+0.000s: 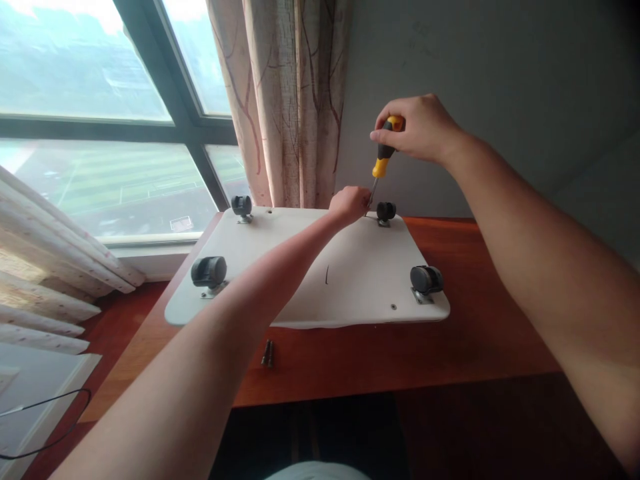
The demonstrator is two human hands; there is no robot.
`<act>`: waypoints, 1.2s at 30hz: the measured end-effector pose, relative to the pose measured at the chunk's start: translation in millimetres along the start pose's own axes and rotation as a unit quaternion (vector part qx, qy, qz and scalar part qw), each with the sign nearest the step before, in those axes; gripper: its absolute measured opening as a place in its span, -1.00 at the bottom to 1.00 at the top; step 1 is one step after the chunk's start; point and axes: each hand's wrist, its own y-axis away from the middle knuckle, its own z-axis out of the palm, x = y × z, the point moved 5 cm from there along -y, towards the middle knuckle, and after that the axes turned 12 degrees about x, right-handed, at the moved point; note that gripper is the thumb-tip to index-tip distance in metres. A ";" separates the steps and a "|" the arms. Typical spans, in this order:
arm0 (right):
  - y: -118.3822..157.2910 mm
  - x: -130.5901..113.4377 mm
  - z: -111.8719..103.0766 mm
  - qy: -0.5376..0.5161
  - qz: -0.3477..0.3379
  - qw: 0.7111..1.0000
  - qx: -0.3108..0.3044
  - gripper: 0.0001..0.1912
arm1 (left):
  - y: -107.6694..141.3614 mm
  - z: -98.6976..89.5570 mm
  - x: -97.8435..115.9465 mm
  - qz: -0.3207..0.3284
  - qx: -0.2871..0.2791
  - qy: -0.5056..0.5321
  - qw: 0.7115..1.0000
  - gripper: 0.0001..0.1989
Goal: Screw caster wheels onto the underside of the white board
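My right hand (417, 127) grips the handle of a yellow and black screwdriver (383, 160), which is tilted with its shaft pointing down. Around the lower shaft, near the far edge of a white board (360, 280), my left hand (351, 204) has its fingers closed; what they hold is hidden. The tip of the screwdriver cannot be made out. Black casters stand on the board: one (386, 212) just right of my left hand, another (427, 280) at the near right, and two more on the left side.
Two screws (267, 354) lie on the reddish wooden table (330, 370) in front of the board. Curtains (300, 100) and a window are behind and left, a grey wall behind right. A thin black cable (75, 427) is at the lower left.
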 end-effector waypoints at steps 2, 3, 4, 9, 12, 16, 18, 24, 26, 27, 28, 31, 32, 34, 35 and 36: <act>0.0 2.2 5.4 -0.005 -0.003 1.000 0.001 -0.63 | 1.3 2.1 -1.2 -0.004 -0.005 -0.005 1.000 -0.81; 0.4 3.8 8.7 -0.008 -0.003 1.000 0.000 -0.64 | 2.0 2.7 -2.1 -0.007 -0.009 -0.007 1.000 -0.81; 1.1 5.8 12.3 -0.011 -0.003 1.000 -0.003 -0.65 | 2.6 2.8 -3.0 -0.010 -0.012 -0.010 1.000 -0.80; 6.9 20.5 25.5 -0.046 0.036 0.998 -0.009 -0.71 | 4.2 -9.0 -6.1 -0.018 -0.020 -0.028 0.999 -0.68; 7.2 27.2 28.3 -0.062 0.045 0.997 -0.019 -0.71 | 10.0 -25.2 -5.0 -0.014 -0.041 -0.047 0.998 -0.68; 1.0 39.8 34.9 -0.100 0.059 0.991 -0.070 -0.64 | 40.3 -55.1 -1.0 0.014 -0.103 -0.080 0.991 -0.76; -2.8 47.1 39.9 -0.136 0.052 0.985 -0.096 -0.64 | 65.6 -74.4 -0.4 0.027 -0.124 -0.094 0.987 -0.75; -10.8 58.7 41.1 -0.103 -0.037 0.994 -0.013 -0.65 | 135.3 -124.1 -5.5 0.055 -0.159 -0.142 0.975 -0.74; -13.2 59.6 40.6 -0.057 -0.033 0.998 0.012 -0.62 | 144.2 -131.9 -9.3 0.044 -0.150 -0.145 0.977 -0.73; -14.7 59.2 41.3 -0.047 -0.031 0.998 0.009 -0.61 | 146.6 -133.6 -10.9 0.036 -0.144 -0.145 0.978 -0.72; -16.2 58.3 42.9 -0.046 -0.029 0.998 -0.005 -0.61 | 148.3 -134.3 -12.2 0.029 -0.137 -0.145 0.979 -0.71; -18.3 55.3 49.5 -0.075 -0.003 0.994 -0.083 -0.74 | 154.4 -132.3 -11.5 0.012 -0.122 -0.146 0.982 -0.68; -17.4 55.0 50.7 -0.077 0.018 0.992 -0.102 -0.79 | 157.8 -131.2 -9.8 0.010 -0.121 -0.145 0.982 -0.68; -13.9 53.7 48.7 -0.055 0.051 0.993 -0.095 -0.71 | 165.9 -130.2 -5.3 0.007 -0.116 -0.146 0.982 -0.68; -11.6 52.4 45.8 -0.033 0.059 0.995 -0.072 -0.64 | 170.3 -130.3 -2.9 0.007 -0.113 -0.149 0.982 -0.68; -9.0 50.5 42.6 -0.008 0.061 0.997 -0.044 -0.59 | 174.7 -130.6 -1.0 0.007 -0.110 -0.152 0.982 -0.69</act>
